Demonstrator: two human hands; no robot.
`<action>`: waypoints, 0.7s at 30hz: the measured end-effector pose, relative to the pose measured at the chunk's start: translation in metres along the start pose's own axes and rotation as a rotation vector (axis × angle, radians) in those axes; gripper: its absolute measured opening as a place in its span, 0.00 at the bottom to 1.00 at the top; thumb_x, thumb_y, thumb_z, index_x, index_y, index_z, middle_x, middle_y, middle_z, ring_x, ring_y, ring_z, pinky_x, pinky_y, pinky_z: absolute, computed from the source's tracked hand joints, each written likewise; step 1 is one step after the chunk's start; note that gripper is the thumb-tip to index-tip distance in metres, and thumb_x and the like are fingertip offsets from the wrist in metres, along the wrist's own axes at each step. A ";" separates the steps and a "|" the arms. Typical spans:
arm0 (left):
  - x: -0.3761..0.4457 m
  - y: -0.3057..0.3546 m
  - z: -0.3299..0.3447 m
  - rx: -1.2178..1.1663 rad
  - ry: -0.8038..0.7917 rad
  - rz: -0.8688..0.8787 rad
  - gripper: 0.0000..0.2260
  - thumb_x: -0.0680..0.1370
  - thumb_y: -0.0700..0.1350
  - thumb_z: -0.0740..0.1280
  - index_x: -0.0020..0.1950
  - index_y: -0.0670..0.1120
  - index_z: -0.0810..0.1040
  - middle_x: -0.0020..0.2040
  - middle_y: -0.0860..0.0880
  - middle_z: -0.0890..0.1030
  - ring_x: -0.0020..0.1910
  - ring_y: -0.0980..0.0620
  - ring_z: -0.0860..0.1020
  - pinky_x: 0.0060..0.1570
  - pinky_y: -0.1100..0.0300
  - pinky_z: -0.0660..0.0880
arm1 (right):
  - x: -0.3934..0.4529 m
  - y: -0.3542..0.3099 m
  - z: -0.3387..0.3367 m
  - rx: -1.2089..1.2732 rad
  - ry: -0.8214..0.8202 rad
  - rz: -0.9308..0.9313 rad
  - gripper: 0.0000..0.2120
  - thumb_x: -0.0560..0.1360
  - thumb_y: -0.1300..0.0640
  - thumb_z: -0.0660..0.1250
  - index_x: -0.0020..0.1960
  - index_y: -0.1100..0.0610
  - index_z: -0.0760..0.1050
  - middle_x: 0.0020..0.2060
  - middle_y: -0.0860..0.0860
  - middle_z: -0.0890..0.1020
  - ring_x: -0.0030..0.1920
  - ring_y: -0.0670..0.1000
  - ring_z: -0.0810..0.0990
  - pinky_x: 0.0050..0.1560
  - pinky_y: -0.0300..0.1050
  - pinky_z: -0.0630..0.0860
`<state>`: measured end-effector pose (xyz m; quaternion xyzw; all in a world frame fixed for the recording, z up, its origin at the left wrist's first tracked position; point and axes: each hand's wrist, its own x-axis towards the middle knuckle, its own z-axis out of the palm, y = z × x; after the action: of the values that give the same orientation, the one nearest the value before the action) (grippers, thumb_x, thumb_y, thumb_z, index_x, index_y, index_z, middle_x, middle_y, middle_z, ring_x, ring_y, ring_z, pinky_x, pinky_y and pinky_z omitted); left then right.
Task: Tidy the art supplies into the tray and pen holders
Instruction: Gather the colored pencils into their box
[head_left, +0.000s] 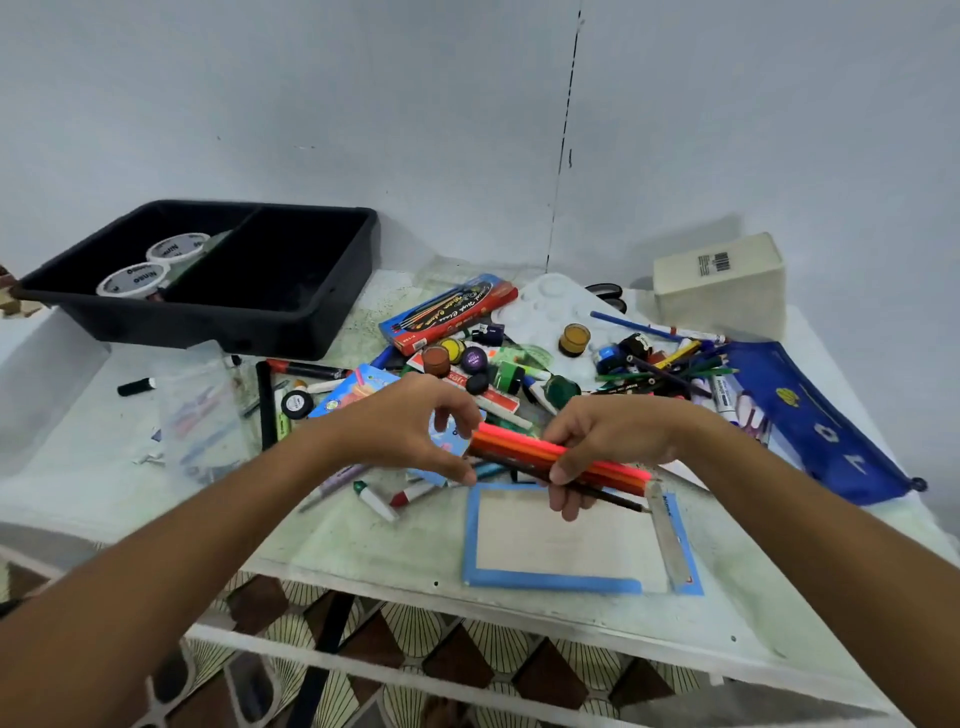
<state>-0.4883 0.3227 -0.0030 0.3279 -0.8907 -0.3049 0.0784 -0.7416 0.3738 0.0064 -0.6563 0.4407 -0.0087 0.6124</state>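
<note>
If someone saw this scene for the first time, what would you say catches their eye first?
Probably the bundle of red and orange pencils at centre, gripped by the right hand with the left hand at its end. Behind them a bright pile of paint pots and markers sprawls over the table. At far left stands a black tray.

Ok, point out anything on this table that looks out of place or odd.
The white box at the back right lies tipped, barcode side up, so nothing can be dropped into it. The black tray overhangs the table's far left edge. Paint pots and pencils sprawl loose between them.
</note>
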 end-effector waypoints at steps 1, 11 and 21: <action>-0.005 -0.005 0.005 0.072 0.064 0.039 0.18 0.63 0.56 0.80 0.49 0.54 0.80 0.43 0.62 0.78 0.45 0.62 0.73 0.43 0.69 0.68 | -0.003 0.006 -0.001 0.074 0.005 -0.029 0.07 0.78 0.67 0.63 0.48 0.61 0.80 0.47 0.62 0.84 0.48 0.60 0.84 0.49 0.51 0.80; -0.024 -0.014 0.065 0.562 0.068 0.370 0.34 0.61 0.73 0.70 0.56 0.50 0.82 0.54 0.50 0.78 0.60 0.45 0.73 0.57 0.42 0.67 | 0.010 0.027 0.015 0.043 -0.020 0.124 0.04 0.78 0.67 0.64 0.50 0.64 0.77 0.50 0.62 0.83 0.49 0.59 0.83 0.53 0.53 0.80; -0.037 -0.027 0.073 0.476 0.212 0.329 0.35 0.61 0.72 0.72 0.54 0.47 0.84 0.58 0.55 0.82 0.68 0.51 0.72 0.58 0.39 0.60 | 0.021 0.020 0.047 -0.589 0.096 0.264 0.10 0.77 0.56 0.67 0.55 0.59 0.80 0.39 0.50 0.79 0.37 0.48 0.74 0.36 0.40 0.69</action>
<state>-0.4701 0.3657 -0.0751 0.2184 -0.9651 -0.0352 0.1401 -0.7143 0.4019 -0.0323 -0.7414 0.5338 0.1677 0.3706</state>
